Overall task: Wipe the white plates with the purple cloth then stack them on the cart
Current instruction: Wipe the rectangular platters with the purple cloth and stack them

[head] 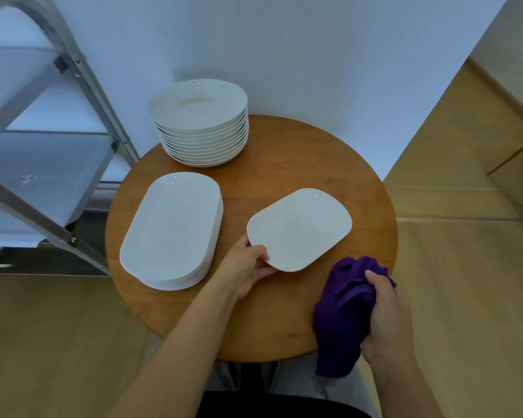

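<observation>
1. Purple cloth (343, 312) is the closest thing to the camera, bunched up in the right hand (388, 322), which has its fingers curled tight around it. It sits over the near-right edge of the round wooden bench (284, 312), and one end of it hangs down past the rim.
2. Left hand (246, 271) is a bit further in, pinching the near-left corner of a single white squarish plate (299, 229), thumb on top and fingers tucked under. Can't really tell if the plate is fully flat on the bench or tipped up a little at that corner.
3. That plate is right of centre on the bench, well clear of the cloth, not touching it.
4. Left of it there's a stack of rectangular plates (171, 229) with rounded corners, all white, sitting near the left edge of the bench. Looks like a good handful of them, but the exact count is hard to read.
5. At the far side of the bench, against the pale wall (314, 70), is a taller stack of round deep plates (201, 125), also white.
6. Off to the left stands the metal cart (100, 95), its grey shelves just beside the bench. No plates show on the shelves that are in view.
7. Floor (465, 297) is light wood.
</observation>
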`<state>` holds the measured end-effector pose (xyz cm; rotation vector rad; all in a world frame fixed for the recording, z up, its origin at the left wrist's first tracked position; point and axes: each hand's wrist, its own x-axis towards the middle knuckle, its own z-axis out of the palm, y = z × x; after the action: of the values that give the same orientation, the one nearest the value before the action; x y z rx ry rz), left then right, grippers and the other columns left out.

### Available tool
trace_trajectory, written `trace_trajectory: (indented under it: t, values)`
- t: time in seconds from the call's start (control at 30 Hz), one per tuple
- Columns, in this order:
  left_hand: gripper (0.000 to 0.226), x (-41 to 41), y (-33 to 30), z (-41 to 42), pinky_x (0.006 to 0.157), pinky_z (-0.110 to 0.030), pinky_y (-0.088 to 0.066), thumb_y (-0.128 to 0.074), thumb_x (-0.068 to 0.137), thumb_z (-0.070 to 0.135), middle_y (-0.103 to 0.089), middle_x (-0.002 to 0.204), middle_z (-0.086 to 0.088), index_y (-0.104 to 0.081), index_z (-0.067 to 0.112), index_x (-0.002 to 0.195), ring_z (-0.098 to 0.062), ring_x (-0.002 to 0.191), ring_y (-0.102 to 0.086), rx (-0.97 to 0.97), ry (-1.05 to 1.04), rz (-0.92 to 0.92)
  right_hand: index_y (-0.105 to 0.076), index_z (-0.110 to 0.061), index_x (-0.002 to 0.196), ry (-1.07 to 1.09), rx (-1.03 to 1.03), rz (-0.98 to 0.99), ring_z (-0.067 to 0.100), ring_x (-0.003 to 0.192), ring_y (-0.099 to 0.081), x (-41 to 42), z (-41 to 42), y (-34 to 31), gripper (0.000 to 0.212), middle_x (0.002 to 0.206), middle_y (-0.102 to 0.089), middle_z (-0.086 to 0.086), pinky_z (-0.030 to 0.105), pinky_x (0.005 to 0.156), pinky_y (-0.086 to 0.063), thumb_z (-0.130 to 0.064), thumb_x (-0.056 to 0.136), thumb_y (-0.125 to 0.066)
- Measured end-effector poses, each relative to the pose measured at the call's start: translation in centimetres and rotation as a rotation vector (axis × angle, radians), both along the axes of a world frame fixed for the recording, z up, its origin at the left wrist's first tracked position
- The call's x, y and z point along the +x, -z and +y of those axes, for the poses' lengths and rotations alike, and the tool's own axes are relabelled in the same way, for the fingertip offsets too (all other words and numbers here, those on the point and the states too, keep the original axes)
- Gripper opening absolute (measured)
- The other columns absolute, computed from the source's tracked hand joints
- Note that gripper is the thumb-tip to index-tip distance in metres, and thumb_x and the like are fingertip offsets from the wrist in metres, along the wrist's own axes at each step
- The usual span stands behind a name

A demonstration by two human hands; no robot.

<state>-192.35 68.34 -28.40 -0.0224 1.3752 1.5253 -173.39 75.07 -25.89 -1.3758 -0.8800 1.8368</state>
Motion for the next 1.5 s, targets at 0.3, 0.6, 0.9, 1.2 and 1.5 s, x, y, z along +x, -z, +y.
trace_trajectory:
  t: [0.3, 0.6, 0.9, 1.2, 1.5]
  values:
    - [0.064, 3.6, -3.0, -7.5, 0.069, -0.037, -0.058, -0.037, 0.077, -0.013, -0.065, 0.119, -0.004, -0.054, 0.032, 0.120, -0.030, 0.107, -0.062, 0.138, 0.166, -0.048, -0.061, -0.020, 0.094, 0.037, -0.056, 0.158, 0.015, 0.069, -0.067, 0.8, 0.3, -1.2, 0.015, 0.077, -0.070, -0.002, 0.030, 0.061, -0.051, -0.017, 0.079, -0.063]
    - [0.035, 5.3, -4.5, -9.4, 0.066, -0.036, -0.059, -0.041, 0.094, 0.049, -0.075, 0.092, 0.003, -0.067, 0.026, 0.100, -0.019, 0.080, -0.072, 0.145, -0.311, -0.135, -0.063, -0.020, 0.096, -0.094, -0.148, -0.016, 0.025, 0.082, -0.065, 0.7, -3.2, -2.0, 0.019, 0.086, -0.070, 0.006, 0.035, 0.063, -0.050, -0.019, 0.078, -0.069]
    - [0.033, 7.3, -5.3, -10.5, 0.049, -0.024, -0.054, -0.043, 0.092, 0.055, -0.074, 0.073, 0.011, -0.057, 0.026, 0.085, -0.007, 0.064, -0.071, 0.156, -0.401, -0.010, -0.018, -0.028, 0.149, -0.353, 0.944, -0.481, 0.018, 0.135, -0.032, 1.2, -3.8, -5.1, 0.088, 0.150, -0.033, -0.003, 0.048, 0.111, -0.029, -0.032, 0.069, -0.053]
    - [0.035, 8.6, -6.5, -10.7, 0.048, -0.025, -0.053, -0.042, 0.094, 0.051, -0.075, 0.078, 0.002, -0.064, 0.023, 0.095, -0.016, 0.068, -0.072, 0.261, -0.388, -0.008, -0.049, -0.008, 0.132, -0.564, 1.256, -0.914, 0.029, 0.128, -0.043, -3.5, -6.3, -4.0, 0.050, 0.133, -0.055, 0.011, 0.048, 0.109, -0.028, -0.027, 0.086, -0.038]
    - [0.039, 7.9, -7.7, -11.5, 0.071, -0.029, -0.053, -0.036, 0.093, 0.058, -0.073, 0.097, 0.002, -0.066, 0.033, 0.094, -0.015, 0.088, -0.069, 0.187, -0.398, 0.095, -0.022, -0.005, 0.148, -0.725, 1.390, -0.699, 0.025, 0.144, -0.017, -7.5, -11.9, -5.1, 0.056, 0.154, -0.025, 0.012, 0.034, 0.114, -0.011, -0.019, 0.097, -0.041]
